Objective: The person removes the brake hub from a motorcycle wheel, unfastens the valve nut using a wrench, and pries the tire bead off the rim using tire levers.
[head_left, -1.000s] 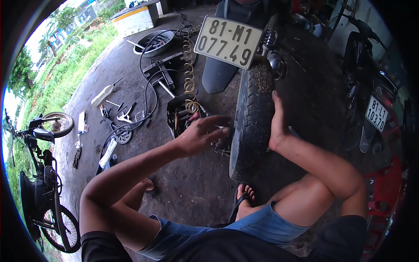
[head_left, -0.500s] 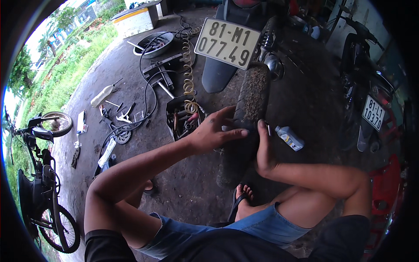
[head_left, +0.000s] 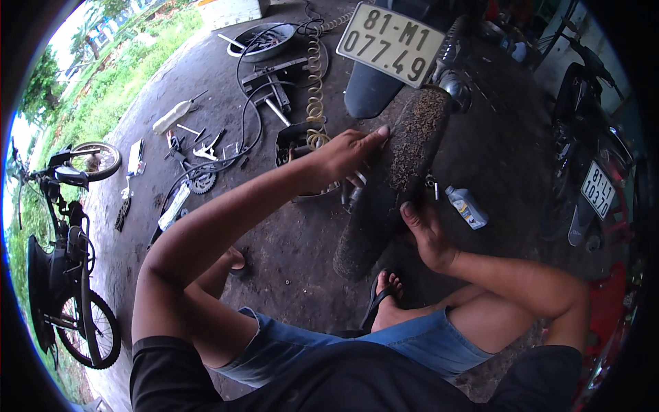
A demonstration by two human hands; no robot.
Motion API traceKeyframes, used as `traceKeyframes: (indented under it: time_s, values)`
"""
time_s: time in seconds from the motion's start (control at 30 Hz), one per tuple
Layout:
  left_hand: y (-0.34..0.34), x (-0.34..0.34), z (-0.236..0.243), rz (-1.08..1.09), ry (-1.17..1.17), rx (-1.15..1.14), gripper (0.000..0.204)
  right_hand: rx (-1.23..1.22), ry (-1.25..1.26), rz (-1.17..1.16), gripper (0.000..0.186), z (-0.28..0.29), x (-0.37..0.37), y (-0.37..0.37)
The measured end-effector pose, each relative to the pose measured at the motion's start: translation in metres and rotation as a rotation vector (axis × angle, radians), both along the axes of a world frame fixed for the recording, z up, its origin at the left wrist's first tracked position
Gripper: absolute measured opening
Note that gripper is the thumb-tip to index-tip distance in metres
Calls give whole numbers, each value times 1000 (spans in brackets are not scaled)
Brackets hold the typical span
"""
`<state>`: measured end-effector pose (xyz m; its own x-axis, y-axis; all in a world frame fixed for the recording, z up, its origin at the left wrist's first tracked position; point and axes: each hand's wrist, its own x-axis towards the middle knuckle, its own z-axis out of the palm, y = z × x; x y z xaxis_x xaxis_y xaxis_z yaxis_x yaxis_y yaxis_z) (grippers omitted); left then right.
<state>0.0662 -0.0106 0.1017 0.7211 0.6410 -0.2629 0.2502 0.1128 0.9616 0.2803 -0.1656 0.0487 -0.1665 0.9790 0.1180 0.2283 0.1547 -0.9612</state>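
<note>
Five containers lie or stand about the workshop floor point(head_left: 268, 233). A round metal basin point(head_left: 264, 57) holds a jumble of dark, slim tools, too tangled to count, with one pale handle point(head_left: 232, 42) jutting over its rim. Nearer the person, one open black bin point(head_left: 281, 145) is partly hidden by the left forearm; some tools show inside, but their number cannot be told. One grey oil bottle point(head_left: 467, 207) lies on the floor to the right of the wheel, and one whitish squeeze bottle point(head_left: 173, 117) lies on the left; what either contains cannot be seen. One white box point(head_left: 230, 9) is cut off by the upper edge.

The rear tyre point(head_left: 406, 154), its tread crusted with dirt, stands between the person's two hands, slanting below a motorcycle's rear fender point(head_left: 371, 90). The left hand point(head_left: 353, 154) is partly open at the tyre's left side, thumb by the tread edge and fingers bent downward; whether it grips cannot be told. The right hand point(head_left: 432, 237) sets its raised thumb against the right side; its other fingers are mostly hidden, so its hold cannot be told.

Three motorcycles are in view, two bearing visible number plates. One toothed chainring point(head_left: 202, 180) and one T-handle wrench point(head_left: 191, 130) lie on the left.
</note>
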Motion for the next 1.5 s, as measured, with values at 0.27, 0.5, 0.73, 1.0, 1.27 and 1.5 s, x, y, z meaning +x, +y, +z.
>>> traceKeyframes:
  time_s: [0.27, 0.5, 0.73, 1.0, 1.27, 1.5]
  values:
    - [1, -19, 7, 108, -63, 305, 90, -257, 15, 344, 75, -2, -38, 0]
    - [-12, -78, -1, 181, 435, 838, 81, 341, -1008, 540, 35, 45, -53, 38]
    - [-32, -207, -22, 73, 389, 717, 84, 1018, -888, 23, 73, 89, -4, 132]
    - [-50, -261, -60, 222, 326, 749, 94, -80, -377, 599, 113, 67, 5, 149]
    - [-40, -322, -104, 389, 27, 467, 83, -225, -588, 437, 110, 28, 17, 154]
    - [-40, -368, -141, 611, -35, 282, 76, 67, -515, 300, 87, -32, -14, 188]
